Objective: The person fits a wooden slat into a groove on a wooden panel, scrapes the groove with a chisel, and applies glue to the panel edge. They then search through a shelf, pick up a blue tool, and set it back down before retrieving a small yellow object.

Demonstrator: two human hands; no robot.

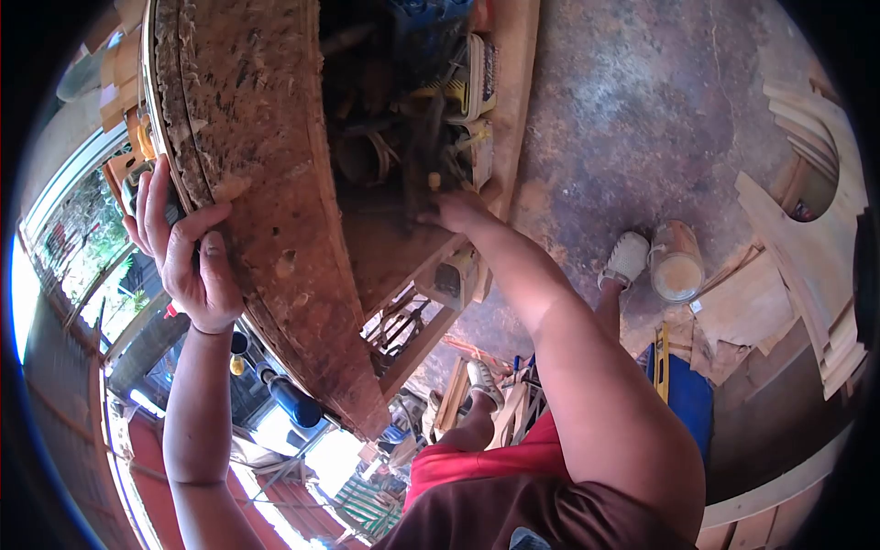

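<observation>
Nearest to me, the left grip (188, 247), a bare hand on a raised arm, is clamped on the rim of the table (257, 119). The thumb lies flat on the rough, stained top, and the fingers curl round the edge, partly out of sight. Something dark sits by those fingers, too blurred to name.

The right grip (458, 213) reaches into the shelf (385, 247) below the table top. Its fingertips are sunk into a heap of tools (403, 128), so I cannot tell whether it is clenched or loose, nor which tool it touches.

The shelf holds a dark tangle. A yellow and black tool (449, 92) and a pale box (483, 69) lie just beyond the hand. The rest is too shadowed to make out.

Further off, on the floor (623, 110), a can (676, 261) stands just beside one shoe (628, 258). Curved wood offcuts (816, 229) lie at the far right, cut off by the picture's edge.
</observation>
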